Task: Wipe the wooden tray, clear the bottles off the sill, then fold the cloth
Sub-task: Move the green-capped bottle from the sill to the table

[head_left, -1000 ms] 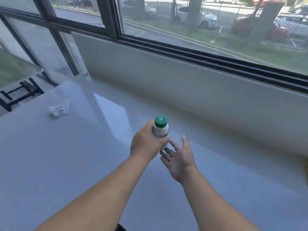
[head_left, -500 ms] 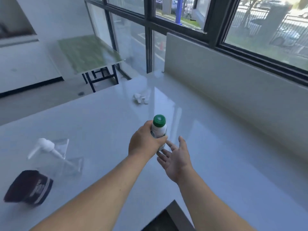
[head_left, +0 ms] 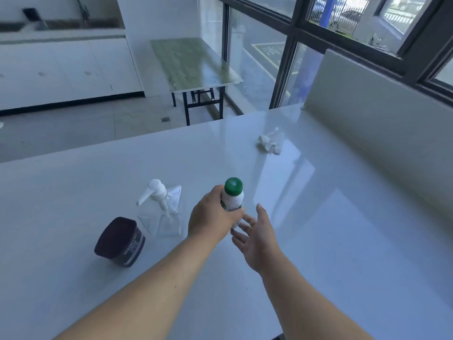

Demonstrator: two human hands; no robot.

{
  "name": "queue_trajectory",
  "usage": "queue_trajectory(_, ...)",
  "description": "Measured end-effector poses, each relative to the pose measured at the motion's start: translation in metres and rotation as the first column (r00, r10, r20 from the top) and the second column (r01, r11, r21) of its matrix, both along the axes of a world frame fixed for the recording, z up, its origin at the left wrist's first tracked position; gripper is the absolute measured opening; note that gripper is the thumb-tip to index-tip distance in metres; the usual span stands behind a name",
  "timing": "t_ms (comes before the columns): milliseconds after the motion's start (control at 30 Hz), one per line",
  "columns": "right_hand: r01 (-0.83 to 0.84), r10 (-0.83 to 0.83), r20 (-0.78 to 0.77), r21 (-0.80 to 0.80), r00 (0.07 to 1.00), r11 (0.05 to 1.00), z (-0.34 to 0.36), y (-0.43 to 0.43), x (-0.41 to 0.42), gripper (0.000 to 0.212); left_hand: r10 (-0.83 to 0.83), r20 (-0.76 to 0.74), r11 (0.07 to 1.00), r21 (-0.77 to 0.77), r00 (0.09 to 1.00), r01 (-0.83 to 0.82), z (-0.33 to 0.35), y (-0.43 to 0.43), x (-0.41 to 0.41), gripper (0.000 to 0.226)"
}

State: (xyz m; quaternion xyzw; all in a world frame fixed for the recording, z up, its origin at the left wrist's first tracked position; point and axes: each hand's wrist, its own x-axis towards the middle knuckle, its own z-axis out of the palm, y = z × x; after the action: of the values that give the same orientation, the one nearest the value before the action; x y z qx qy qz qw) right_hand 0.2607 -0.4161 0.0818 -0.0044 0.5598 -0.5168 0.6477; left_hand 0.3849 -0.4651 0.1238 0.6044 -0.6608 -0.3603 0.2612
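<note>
We look across a glossy white counter [head_left: 318,217] that runs to a low grey wall [head_left: 367,119] under dark-framed windows [head_left: 343,33] at two o'clock. Beyond the counter's far edge, at twelve o'clock, a green-topped folding table [head_left: 193,62] stands on a grey floor, with white cabinets [head_left: 61,69] at ten o'clock. A crumpled white cloth [head_left: 269,143] lies on the counter at one o'clock, well apart from everything else. Our left hand [head_left: 213,217] is clamped round a white bottle with a green cap [head_left: 232,195], held upright near the centre. Our right hand [head_left: 259,239] sits just beside its base, fingers spread and holding nothing. At nine o'clock of the bottle stands a clear pump dispenser [head_left: 160,212], and a dark jar [head_left: 120,241] at eight o'clock
</note>
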Motion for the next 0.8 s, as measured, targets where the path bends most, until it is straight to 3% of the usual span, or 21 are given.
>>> queue_trajectory(267,-0.076,0.077,-0.03,0.055,0.997,0.996,-0.024,-0.017,0.042,0.066,0.03,-0.005,0.998,0.06,1.0,-0.03,-0.031,-0.005,0.04,0.033)
queue_trajectory(800,-0.055,0.062,-0.078,0.089,0.995,0.994,-0.044,-0.025,0.049,0.067,0.024,0.01,0.996,0.088,1.0,-0.025,-0.056,-0.013,0.043,0.038)
